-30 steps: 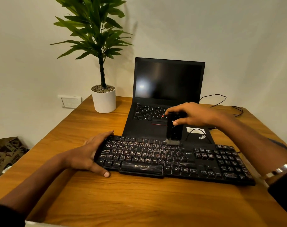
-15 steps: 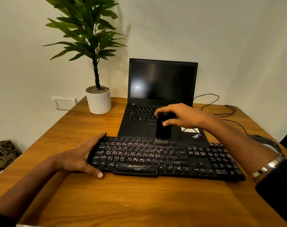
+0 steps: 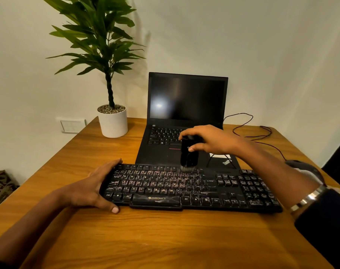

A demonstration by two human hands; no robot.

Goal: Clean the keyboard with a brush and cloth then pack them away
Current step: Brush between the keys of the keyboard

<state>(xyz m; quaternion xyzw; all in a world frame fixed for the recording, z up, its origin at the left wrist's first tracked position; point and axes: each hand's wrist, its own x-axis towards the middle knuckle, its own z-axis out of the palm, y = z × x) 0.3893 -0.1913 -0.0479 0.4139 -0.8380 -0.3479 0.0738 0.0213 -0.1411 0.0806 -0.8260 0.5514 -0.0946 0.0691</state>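
A black, dusty keyboard (image 3: 194, 188) lies across the wooden table (image 3: 146, 239) in front of me. My left hand (image 3: 93, 188) grips its left end, thumb on the front edge and fingers over the back edge. My right hand (image 3: 210, 140) is shut on a short black brush (image 3: 188, 154), held upright with its bristles touching the top row of keys near the keyboard's middle. No cloth is in view.
An open black laptop (image 3: 186, 121) with a dark screen stands right behind the keyboard. A potted plant in a white pot (image 3: 113, 123) sits at the back left. Thin cables (image 3: 262, 133) trail over the back right of the table. A dark object (image 3: 301, 166) lies behind my right forearm.
The brush has slid a little left along the keyboard's top row. My left hand keeps its hold on the left end. The view has shifted slightly.
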